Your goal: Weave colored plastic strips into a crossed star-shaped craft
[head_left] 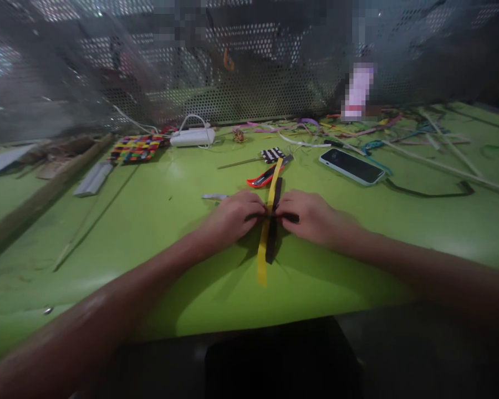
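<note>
Both my hands meet over the middle of a green table. My left hand is closed, its fingertips pinching at a dark strip that runs crosswise. From the other side my right hand pinches the same crosswise dark strip, whose end shows under the fingers. Between the hands a flat yellow strip and a dark brown strip lie side by side, pointing away from me. Where the strips cross, the fingers partly hide them. Just beyond lies a red utility knife, partly behind the yellow strip.
A phone lies right of the knife, a black-and-white woven piece behind it. A multicoloured woven piece and a white device with a cord are back left. A wooden pole lies left; loose strips back right.
</note>
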### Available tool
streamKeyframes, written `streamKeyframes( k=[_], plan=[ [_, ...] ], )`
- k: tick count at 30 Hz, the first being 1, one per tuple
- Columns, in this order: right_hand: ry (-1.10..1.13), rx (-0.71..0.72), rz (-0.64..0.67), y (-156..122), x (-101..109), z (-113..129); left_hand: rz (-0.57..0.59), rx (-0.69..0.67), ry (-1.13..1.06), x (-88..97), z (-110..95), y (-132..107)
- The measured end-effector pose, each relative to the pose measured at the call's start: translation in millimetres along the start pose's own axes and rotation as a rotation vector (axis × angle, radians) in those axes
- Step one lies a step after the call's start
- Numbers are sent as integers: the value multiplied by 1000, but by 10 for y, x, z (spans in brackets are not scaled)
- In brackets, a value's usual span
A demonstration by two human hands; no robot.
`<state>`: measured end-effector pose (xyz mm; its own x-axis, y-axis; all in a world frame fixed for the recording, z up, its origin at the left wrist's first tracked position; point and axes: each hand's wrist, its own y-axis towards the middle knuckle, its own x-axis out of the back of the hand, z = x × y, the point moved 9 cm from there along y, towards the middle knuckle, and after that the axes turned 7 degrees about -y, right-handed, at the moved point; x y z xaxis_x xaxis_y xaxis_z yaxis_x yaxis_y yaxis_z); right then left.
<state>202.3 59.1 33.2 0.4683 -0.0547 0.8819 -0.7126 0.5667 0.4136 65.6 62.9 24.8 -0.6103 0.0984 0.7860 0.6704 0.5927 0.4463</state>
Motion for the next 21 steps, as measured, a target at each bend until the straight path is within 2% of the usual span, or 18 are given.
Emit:
streamKeyframes(
  k=[10,21],
  plan=[
    [-63,-15,34,20,6,41,-33,36,8,12,10,11],
    [-55,-11,52,25,-33,3,10,-21,86,-65,-49,34]
  ],
)
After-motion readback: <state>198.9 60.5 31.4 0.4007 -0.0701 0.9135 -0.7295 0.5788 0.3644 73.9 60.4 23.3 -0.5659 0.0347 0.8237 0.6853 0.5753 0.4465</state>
